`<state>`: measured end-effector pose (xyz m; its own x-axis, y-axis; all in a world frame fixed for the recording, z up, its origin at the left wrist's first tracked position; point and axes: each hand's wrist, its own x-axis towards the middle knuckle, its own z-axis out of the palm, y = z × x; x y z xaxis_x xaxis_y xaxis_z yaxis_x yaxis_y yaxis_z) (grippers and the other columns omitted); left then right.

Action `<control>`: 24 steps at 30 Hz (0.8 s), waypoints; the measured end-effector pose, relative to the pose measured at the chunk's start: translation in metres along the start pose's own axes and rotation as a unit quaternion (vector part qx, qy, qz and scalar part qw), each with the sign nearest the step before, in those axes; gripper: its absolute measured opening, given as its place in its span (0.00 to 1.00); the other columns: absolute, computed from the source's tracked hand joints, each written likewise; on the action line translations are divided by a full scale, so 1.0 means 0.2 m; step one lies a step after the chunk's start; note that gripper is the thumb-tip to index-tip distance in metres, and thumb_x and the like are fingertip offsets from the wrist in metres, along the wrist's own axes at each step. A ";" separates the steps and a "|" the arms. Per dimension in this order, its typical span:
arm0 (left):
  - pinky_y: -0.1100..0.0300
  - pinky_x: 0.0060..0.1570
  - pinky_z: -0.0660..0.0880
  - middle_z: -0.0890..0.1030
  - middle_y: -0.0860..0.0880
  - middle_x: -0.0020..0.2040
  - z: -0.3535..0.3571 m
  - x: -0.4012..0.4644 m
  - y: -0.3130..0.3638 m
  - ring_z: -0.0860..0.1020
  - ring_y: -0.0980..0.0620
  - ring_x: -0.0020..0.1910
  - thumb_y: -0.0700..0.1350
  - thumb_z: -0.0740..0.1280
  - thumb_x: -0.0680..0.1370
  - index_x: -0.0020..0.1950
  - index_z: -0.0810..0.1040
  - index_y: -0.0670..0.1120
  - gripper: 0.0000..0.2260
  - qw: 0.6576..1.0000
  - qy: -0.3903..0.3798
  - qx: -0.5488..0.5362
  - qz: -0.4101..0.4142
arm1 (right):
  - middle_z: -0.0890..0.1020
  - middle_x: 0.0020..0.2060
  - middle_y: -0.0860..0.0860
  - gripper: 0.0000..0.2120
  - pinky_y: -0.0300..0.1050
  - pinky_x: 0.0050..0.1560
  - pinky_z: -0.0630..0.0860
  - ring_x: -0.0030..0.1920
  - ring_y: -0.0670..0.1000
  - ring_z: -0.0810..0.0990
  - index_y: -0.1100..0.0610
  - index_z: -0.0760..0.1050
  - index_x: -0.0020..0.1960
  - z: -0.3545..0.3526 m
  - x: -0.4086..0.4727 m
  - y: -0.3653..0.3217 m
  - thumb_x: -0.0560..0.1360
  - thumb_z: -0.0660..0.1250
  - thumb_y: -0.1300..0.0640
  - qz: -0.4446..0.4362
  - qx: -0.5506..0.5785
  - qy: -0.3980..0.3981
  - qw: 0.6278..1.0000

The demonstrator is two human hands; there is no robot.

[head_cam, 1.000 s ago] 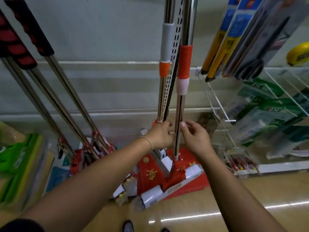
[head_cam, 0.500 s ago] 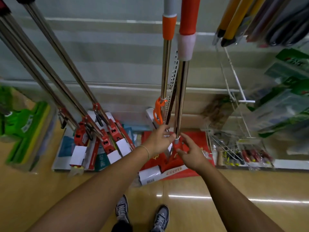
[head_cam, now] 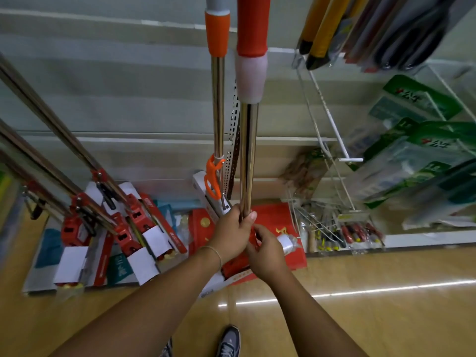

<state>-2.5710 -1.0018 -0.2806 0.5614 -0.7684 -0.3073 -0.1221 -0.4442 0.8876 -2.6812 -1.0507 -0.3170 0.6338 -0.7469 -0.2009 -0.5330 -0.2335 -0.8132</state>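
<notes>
Thing in hand: a squeeze mop with a long chrome steel pole (head_cam: pixel 247 155) and a red and white foam sleeve (head_cam: pixel 251 47) high on it. It stands almost upright right in front of us, low end down by the wooden shop floor (head_cam: pixel 386 318).
Left hand: our left hand (head_cam: pixel 231 235) is wrapped round the lowest stretch of the pole, with the thumb tip showing on the tube's right side.
Right hand: our right hand (head_cam: pixel 269 253) sits just below and to the right, touching the left. Its fingers curl round the top of the red plastic mop head (head_cam: pixel 235 266), where the pole goes in.
Mop head: mostly hidden under both wrists. Its white sponge roll (head_cam: pixel 286 243) pokes out to the right, over a flat red pack (head_cam: pixel 278 217).
Long axis: it runs from our hands up and away, out of the top of the view. All the length is above the hands and only the head is below.
Nearer hand: left for the pole, right for the head.
Neighbours: a second chrome mop with an orange grip (head_cam: pixel 218 112) stands just to the left, close but apart as far as we can see. Red-headed mops (head_cam: pixel 77 155) lean well off to the left.
Our call: we look to be checking or setting the head. Any lift should follow the pole straight up, or the tall top may swing into that orange-gripped neighbour.
</notes>
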 end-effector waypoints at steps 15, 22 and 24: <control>0.69 0.41 0.68 0.74 0.55 0.40 -0.01 -0.08 -0.05 0.76 0.57 0.42 0.49 0.59 0.83 0.51 0.72 0.48 0.06 0.997 0.035 0.040 0.061 | 0.78 0.53 0.54 0.26 0.38 0.51 0.69 0.52 0.48 0.75 0.54 0.73 0.67 0.11 -0.05 0.10 0.73 0.57 0.46 -0.012 -0.033 -0.021 0.999; 0.65 0.43 0.70 0.77 0.50 0.44 -0.03 -0.08 -0.05 0.78 0.52 0.46 0.50 0.59 0.83 0.53 0.73 0.45 0.09 0.997 0.043 0.043 0.046 | 0.79 0.46 0.55 0.24 0.34 0.43 0.66 0.46 0.51 0.74 0.55 0.77 0.61 0.14 -0.03 0.10 0.72 0.54 0.47 -0.046 -0.041 -0.023 0.998; 0.65 0.41 0.69 0.77 0.50 0.44 -0.04 -0.06 -0.04 0.78 0.51 0.45 0.50 0.59 0.83 0.53 0.73 0.44 0.10 0.997 0.044 0.046 0.047 | 0.79 0.45 0.55 0.23 0.31 0.40 0.65 0.44 0.49 0.72 0.55 0.77 0.61 0.15 -0.02 0.09 0.72 0.54 0.49 -0.044 -0.044 -0.011 0.998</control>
<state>-2.5703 -0.9859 -0.2820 0.6124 -0.7674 -0.1898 -0.2496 -0.4155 0.8747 -2.6755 -1.0332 -0.3475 0.6921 -0.7071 -0.1448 -0.5216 -0.3514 -0.7775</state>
